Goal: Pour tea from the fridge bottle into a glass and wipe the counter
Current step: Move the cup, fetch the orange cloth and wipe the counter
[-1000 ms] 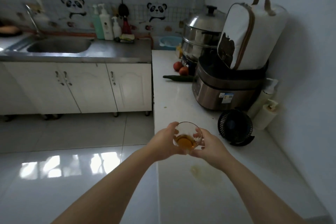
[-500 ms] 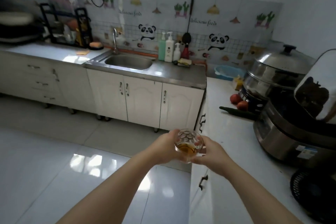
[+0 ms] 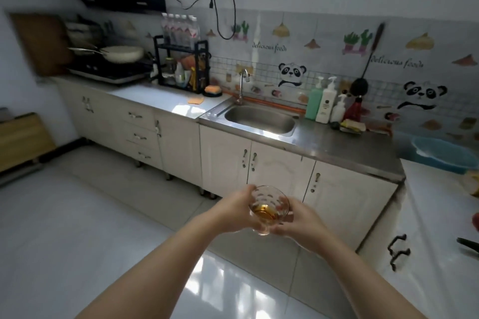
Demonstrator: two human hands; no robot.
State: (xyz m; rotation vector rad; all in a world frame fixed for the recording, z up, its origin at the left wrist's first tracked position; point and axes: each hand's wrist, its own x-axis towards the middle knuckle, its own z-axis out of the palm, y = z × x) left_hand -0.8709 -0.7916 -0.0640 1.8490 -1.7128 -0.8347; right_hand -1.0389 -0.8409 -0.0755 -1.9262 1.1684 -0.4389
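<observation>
Glass (image 3: 268, 208) of tea, between both hands

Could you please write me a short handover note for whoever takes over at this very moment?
Hands: left hand and right hand both grip the glass, upright above the floor in front of the sink cabinet.
Things: the glass holds a little amber tea; the bottle is out of view.
Done: pouring, it seems.
Left: set the glass down and wipe the white counter. Neither hand holds a cloth; an orange cloth-like square lies left of the sink.
</observation>
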